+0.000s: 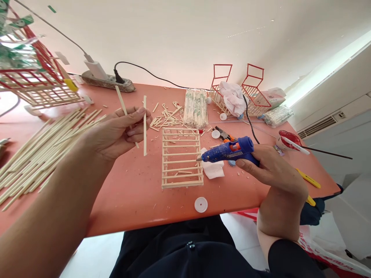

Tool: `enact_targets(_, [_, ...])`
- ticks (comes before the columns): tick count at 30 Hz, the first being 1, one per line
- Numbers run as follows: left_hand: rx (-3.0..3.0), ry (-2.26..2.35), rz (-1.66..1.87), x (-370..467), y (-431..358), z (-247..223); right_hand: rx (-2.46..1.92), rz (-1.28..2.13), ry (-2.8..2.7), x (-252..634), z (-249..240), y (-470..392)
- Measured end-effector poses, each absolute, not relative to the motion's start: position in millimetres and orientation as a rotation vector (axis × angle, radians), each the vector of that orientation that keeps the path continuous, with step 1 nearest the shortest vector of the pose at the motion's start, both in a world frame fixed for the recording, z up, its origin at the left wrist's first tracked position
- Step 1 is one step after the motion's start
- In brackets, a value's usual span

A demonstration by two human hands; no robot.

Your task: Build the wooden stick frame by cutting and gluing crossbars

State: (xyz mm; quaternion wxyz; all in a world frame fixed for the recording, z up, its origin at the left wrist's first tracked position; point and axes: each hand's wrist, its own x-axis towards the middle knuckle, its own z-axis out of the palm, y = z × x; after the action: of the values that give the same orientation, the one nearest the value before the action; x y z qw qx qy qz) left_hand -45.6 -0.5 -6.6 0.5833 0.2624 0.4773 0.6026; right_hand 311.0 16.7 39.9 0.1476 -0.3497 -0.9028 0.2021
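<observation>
L hand (127,129) w/ 2 sticks (145,135), R hand (274,170) w/ glue gun (226,151) nr slatted frame (182,161).

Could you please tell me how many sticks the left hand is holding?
2: in the left hand, a tilted stick on the picture's left, and a nearly upright stick to its right; the hand could hide more.

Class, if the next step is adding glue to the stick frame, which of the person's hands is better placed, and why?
Probably the right hand: it holds the blue glue gun, its nozzle pointing toward the stick frame at its right side. The left hand is occupied with two wooden sticks.
</observation>
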Motion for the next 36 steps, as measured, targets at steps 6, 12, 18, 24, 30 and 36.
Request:
enact_targets(6, [0.592, 1.136, 1.417, -43.7, -0.9, -3.2, -0.937, 0.602, -2.653, 314.4, 40.4, 15.6])
enact_targets(12, [0.57, 1.156, 1.409, -43.2, -2.4, -0.6, -0.87, 0.642, -2.696, 316.0, 40.3, 16.4])
enact_targets(18, [0.547, 1.169, 1.409, -41.4, -2.6, 0.8, -0.837, 0.619, -2.687, 315.8, 40.3, 16.1])
enact_targets(24, [0.551, 1.161, 1.409, -42.7, -2.3, 0.5, -0.823, 0.597, -2.676, 315.3, 40.3, 13.7])
enact_targets(30, [0.563, 1.139, 1.41, -45.0, -1.9, -2.2, -0.861, 0.604, -2.679, 315.7, 39.7, 13.7])
enact_targets(36, [0.562, 1.156, 1.43, -43.8, -0.6, -3.8, -0.802, 0.633, -2.697, 316.2, 40.5, 14.5])
